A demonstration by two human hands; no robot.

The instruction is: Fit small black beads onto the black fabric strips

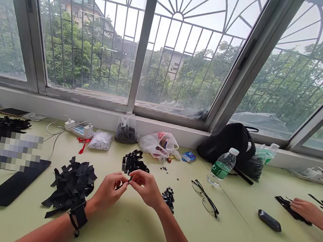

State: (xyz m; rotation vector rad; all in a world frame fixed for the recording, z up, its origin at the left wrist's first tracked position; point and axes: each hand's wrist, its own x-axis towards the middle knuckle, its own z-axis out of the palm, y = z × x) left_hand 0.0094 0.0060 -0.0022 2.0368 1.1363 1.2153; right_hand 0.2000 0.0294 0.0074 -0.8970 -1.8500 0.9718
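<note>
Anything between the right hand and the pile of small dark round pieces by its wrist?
Nothing visible. The pile of small dark round pieces lies on the table right beside the right hand's wrist. That hand's fingertips meet the left hand's at a small black piece.

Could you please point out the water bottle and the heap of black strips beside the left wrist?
Water bottle [220, 170]: head view, its green label.
Heap of black strips [73, 182]: head view, its middle.
</note>
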